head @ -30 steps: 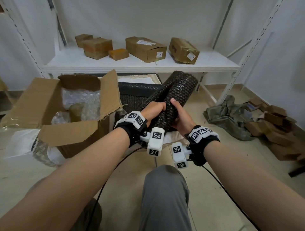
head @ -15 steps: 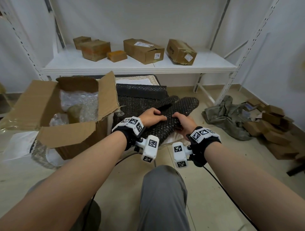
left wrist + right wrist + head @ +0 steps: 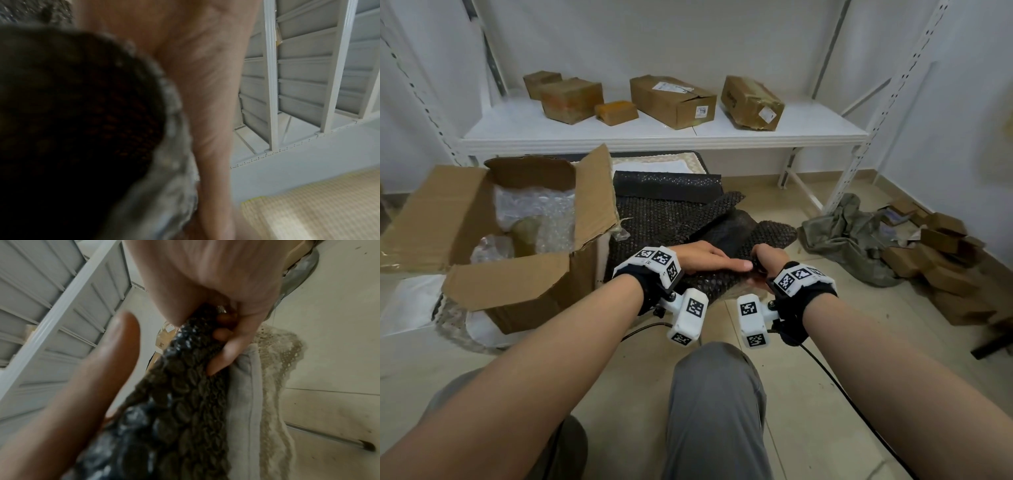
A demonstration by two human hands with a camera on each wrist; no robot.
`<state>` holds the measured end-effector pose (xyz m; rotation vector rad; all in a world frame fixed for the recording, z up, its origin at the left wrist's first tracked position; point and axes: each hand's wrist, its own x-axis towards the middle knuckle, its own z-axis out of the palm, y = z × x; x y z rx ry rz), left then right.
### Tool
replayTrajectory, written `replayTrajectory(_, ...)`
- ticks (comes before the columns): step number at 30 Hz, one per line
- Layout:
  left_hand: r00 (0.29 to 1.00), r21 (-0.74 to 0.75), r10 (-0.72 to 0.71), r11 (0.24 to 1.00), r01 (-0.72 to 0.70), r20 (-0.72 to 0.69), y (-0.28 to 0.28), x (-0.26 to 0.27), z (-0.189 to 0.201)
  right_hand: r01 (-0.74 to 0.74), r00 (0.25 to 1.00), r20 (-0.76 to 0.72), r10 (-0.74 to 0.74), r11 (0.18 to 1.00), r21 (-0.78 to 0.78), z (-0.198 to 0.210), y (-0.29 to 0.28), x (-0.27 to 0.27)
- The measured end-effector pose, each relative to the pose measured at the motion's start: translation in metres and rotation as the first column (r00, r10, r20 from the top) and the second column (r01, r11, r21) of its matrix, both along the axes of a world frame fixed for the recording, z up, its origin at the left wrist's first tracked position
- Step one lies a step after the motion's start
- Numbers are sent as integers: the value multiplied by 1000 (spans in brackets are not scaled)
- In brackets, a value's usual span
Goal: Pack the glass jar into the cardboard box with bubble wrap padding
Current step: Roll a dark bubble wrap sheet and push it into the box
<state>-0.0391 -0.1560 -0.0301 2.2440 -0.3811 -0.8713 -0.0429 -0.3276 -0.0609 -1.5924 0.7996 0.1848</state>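
Floor-level cardboard box (image 3: pixel 493 219) holds clear wrap (image 3: pixel 534 212); left hand (image 3: pixel 705 258) flat, right hand (image 3: pixel 765 258) gripping black bubble wrap (image 3: pixel 674 222).

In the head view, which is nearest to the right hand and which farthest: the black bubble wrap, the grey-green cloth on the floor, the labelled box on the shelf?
1. Black bubble wrap: gripped by the right hand itself.
2. Grey-green cloth: on the floor, to the right.
3. Labelled box: up on the white shelf, behind.

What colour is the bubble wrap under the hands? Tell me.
Black bubble wrap, shiny with raised bubbles; the head view shows it best.
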Motion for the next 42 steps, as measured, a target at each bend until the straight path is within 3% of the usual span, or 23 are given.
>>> replayTrajectory(2,996,62,-89,994,88,13,0,0,3,29,1000,12,-29,1000,4,-4,0,3)
replayTrajectory(4,994,91,-72,994,65,85,-1,1,1,72,997,30,-75,993,90,-4,4,3)
replayTrajectory(7,995,-20,59,998,-57,83,0,0,-2,88,995,28,-97,970,227,-3,9,4)
replayTrajectory(10,986,-166,161,975,-150,50,2,-2,-7,82,995,25,-92,962,262,-2,10,6)
replayTrajectory(13,968,-203,240,954,-221,70,8,2,-14,38,999,5,-40,980,194,-4,11,7)
replayTrajectory(17,931,-181,317,941,-286,180,14,13,-30,-43,999,-13,43,999,-11,-11,10,8)
replayTrajectory(22,877,-159,272,961,-226,396,19,15,-37,-82,997,3,82,997,-1,-15,14,10)
replayTrajectory(26,829,-136,261,965,-223,494,22,17,-44,-31,999,26,30,998,48,-14,19,8)
replayTrajectory(28,841,-64,197,980,-191,504,23,16,-47,-40,999,34,43,997,-68,-11,20,5)
replayTrajectory(30,848,-13,148,986,-164,509,24,17,-49,9,985,169,33,970,-244,-11,23,4)
replayTrajectory(32,858,1,137,987,-159,495,25,16,-49,75,929,370,14,972,-224,-9,26,5)
replayTrajectory(34,867,13,123,989,-148,482,26,17,-48,-50,890,443,111,988,-148,-6,33,7)
replayTrajectory(37,872,62,81,990,-126,483,28,17,-46,-275,886,370,280,959,-66,-1,39,13)
replayTrajectory(42,877,97,97,982,-161,470,30,17,-46,-235,919,285,273,959,-161,-10,31,38)
